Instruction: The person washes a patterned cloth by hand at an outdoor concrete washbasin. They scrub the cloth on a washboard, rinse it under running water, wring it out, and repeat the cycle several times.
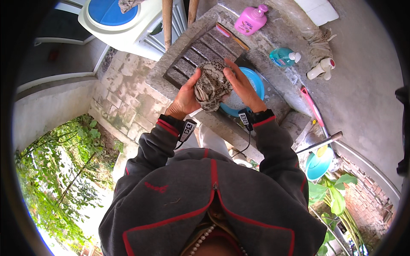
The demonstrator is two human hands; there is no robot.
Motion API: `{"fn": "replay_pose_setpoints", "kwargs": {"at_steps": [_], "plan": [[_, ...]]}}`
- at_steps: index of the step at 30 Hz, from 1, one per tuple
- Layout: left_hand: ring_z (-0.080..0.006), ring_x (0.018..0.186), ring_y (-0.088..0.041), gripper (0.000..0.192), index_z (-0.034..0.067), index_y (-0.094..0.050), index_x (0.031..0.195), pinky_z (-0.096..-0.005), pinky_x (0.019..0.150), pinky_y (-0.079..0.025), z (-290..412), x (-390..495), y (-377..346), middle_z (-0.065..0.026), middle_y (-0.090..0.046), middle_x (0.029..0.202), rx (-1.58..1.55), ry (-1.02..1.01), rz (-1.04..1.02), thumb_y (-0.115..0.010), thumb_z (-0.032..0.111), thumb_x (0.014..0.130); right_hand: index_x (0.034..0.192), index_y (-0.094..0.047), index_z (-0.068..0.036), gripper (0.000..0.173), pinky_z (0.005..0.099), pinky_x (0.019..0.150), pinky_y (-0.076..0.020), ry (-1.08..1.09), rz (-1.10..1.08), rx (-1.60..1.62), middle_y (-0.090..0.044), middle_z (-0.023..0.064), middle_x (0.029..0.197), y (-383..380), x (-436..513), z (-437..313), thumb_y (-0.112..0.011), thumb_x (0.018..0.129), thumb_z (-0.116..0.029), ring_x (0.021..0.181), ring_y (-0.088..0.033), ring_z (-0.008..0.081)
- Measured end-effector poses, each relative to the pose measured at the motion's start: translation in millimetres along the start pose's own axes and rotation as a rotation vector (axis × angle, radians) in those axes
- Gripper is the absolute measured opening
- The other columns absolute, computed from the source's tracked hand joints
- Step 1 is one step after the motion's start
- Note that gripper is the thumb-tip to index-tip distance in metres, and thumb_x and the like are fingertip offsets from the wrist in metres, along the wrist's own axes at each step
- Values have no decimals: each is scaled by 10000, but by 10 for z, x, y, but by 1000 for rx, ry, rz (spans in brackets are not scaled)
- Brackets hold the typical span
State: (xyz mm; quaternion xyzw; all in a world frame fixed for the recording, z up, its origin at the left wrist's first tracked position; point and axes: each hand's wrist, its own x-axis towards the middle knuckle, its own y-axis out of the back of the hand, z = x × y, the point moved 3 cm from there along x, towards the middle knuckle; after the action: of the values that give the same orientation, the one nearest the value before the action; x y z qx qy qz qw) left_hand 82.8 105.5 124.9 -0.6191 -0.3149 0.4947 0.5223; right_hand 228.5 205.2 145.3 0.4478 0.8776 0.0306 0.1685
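Observation:
A bunched, patterned brown-and-cream cloth (212, 84) is held between my two hands over the stone washing sink. My left hand (186, 98) grips its left side, thumb on top. On its right side, my right hand (244, 85) presses with fingers and thumb; part of its grip is hidden by the cloth. Below my right hand, a light-blue basin (260, 84) with sudsy water sits in the sink hollow. Beyond the cloth lies the sink's ribbed washboard slab (205, 48), with a scrubbing brush (233, 36) resting along its far right edge.
On the ledge stand a pink pump bottle (250, 20) and a teal pump bottle (282, 57). A white tap (321, 68) juts from the wall. At upper left is a washing machine (128, 35). A pink-handled tool (312, 104) and a turquoise bowl (317, 166) are at right.

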Motion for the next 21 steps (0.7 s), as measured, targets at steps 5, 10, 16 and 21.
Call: {"fn": "replay_pose_setpoints", "kwargs": {"at_steps": [5,10,16,21], "plan": [[-115,852,-627,450,-21,-669,1099,-303,754,-526,342,-153,424,-67,-671,912,1242,-64,703,-486,387,1050,999,-632,-57,232,322,534,-421,251,239,-141,-582,28,705,-421,-92,-199,-687,933,-273,553,-527,145],[-164,977,-633,527,5,-583,1270,-310,792,-529,-162,-22,596,-84,-639,1127,849,-450,651,-444,458,1041,868,-618,-67,217,447,522,-453,295,353,-200,-598,175,650,-880,-79,39,-642,922,-276,598,-600,395],[-180,748,-601,554,-2,-596,1171,-359,667,-511,143,20,464,-48,-622,897,1401,-521,557,-429,506,1025,777,-562,-106,232,498,511,-454,278,253,-286,-607,164,629,-995,-32,61,-610,924,-278,575,-606,400],[-190,900,-648,522,45,-552,1256,-360,817,-539,27,140,614,-66,-644,1032,473,-232,730,-415,491,1022,798,-593,-98,192,513,530,-458,277,598,-289,-622,164,649,-855,12,102,-606,916,-249,598,-614,405]]}}
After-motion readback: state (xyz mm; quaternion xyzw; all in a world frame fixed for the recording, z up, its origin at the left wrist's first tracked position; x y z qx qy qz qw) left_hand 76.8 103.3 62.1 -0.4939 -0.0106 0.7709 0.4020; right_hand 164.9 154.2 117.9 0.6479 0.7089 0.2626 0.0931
